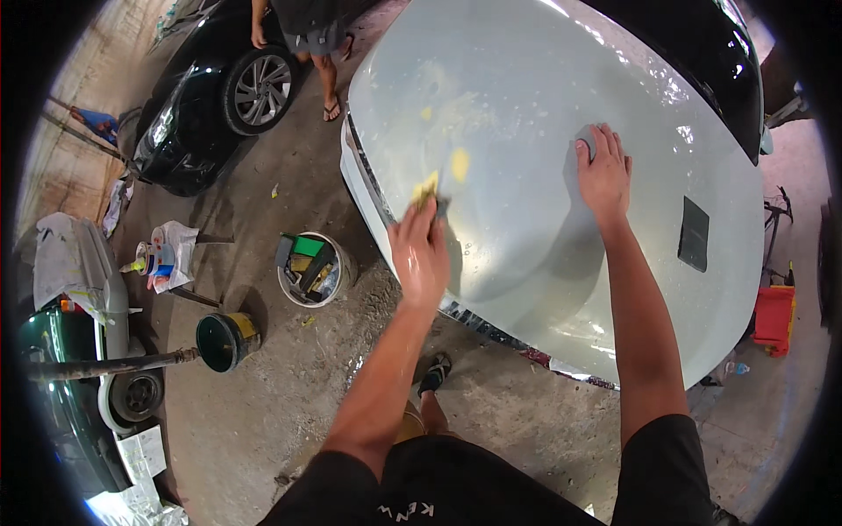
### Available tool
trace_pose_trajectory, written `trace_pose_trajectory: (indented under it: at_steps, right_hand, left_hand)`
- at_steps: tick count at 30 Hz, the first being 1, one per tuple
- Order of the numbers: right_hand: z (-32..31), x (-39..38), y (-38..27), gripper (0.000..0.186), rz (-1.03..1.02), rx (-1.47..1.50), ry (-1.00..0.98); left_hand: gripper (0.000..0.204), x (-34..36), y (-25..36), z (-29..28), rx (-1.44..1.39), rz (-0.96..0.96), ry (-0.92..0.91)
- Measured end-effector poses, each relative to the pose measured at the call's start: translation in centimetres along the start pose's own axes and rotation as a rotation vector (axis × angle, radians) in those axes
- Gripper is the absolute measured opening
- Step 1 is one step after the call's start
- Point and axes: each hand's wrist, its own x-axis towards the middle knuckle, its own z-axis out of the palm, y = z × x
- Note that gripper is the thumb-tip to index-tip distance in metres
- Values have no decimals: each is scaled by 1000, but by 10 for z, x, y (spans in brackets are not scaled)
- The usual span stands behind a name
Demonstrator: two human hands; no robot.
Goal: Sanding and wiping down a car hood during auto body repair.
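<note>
A pale grey car hood (526,289) stretches out in front of me, with yellow filler patches (460,164) and whitish smears on its left part. My left hand (421,254) is wet and closed over a small dark pad (442,209), pressing it to the hood beside a yellow patch. The pad is mostly hidden by the fingers. Further right, my right hand (604,175) lies flat on the hood, fingers stretched out. Between its thumb and fingers shows a dark grey patch; whether shadow or a thing, I cannot tell. A dark rectangular sheet (694,234) rests on the hood's right side.
Left of the hood stand a white bucket (346,272) of tools and a dark bucket (230,342). A stool with cans (162,256) is beyond them. A black car (189,114) and another person's leg (325,79) are at the far left. A red container (774,320) stands right.
</note>
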Motion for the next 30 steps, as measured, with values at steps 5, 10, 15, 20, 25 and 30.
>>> trace_pose_trajectory:
  at_steps: [5, 10, 15, 20, 25, 30]
  right_hand:
    - [-6, 0, -12, 50, 9, 18, -29]
    - [-9, 1, -7, 48, 31, 14, -26]
    - [-8, 0, -16, 48, 23, 25, -56]
    - [-11, 2, -19, 48, 33, 30, -54]
    - [-7, 2, -6, 48, 43, 6, -46]
    - [-7, 0, -18, 48, 19, 32, -20]
  left_hand:
    - [35, 47, -15, 2, -40, 77, -37]
    - [38, 13, 12, -3, 7, 5, -83]
    - [31, 60, 1, 16, 147, 71, -95]
    - [32, 58, 12, 1, 135, 16, -135]
    - [31, 37, 9, 6, 46, 10, -165]
    - [29, 113, -9, 23, 134, 20, -220]
